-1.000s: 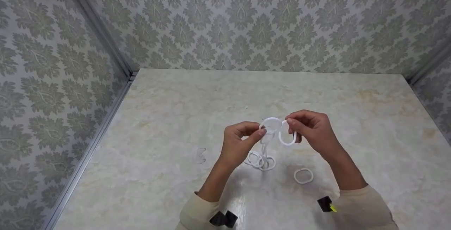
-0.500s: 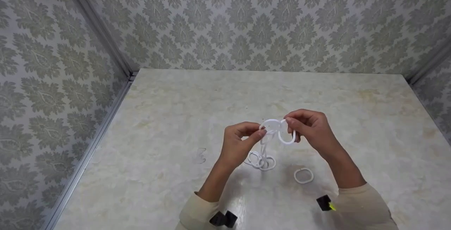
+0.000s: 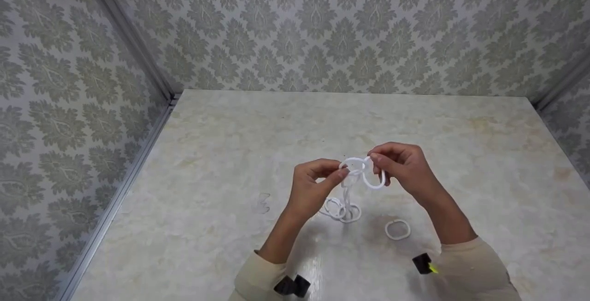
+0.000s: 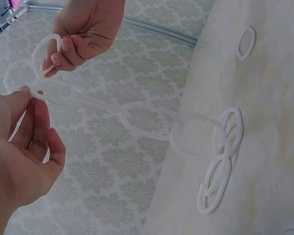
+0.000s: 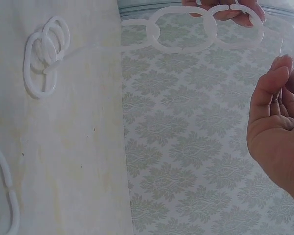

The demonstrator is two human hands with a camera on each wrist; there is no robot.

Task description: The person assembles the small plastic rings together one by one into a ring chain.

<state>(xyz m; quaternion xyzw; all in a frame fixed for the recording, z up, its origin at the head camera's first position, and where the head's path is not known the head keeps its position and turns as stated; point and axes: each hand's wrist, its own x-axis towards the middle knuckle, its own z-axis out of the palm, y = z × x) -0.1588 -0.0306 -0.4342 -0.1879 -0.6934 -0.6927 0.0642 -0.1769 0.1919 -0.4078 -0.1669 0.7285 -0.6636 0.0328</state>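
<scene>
In the head view my left hand (image 3: 309, 189) pinches the top link (image 3: 354, 158) of a white plastic chain between thumb and fingers. My right hand (image 3: 408, 172) pinches a separate-looking oval white link (image 3: 374, 186), whose edge overlaps the top link. Whether the two are hooked together I cannot tell. From the left hand the chain hangs down, its linked ovals (image 5: 182, 50) plain in the right wrist view. Its lower links (image 4: 236, 131) lie heaped on the table. A loose white link (image 3: 397, 239) lies nearer the right forearm, and the right wrist view shows a gap in its side.
The pale marbled table (image 3: 221, 153) extends around the hands. A faint clear, wavy-edged shape (image 3: 263, 203) lies left of the left wrist. Patterned wallpaper (image 3: 313, 29) covers the back and side walls, and a metal rail (image 3: 115, 204) borders the table's left edge.
The right hand has shifted slightly left, bringing its link over the edge of the top link. The left hand has barely moved, and the loose link stays in place.
</scene>
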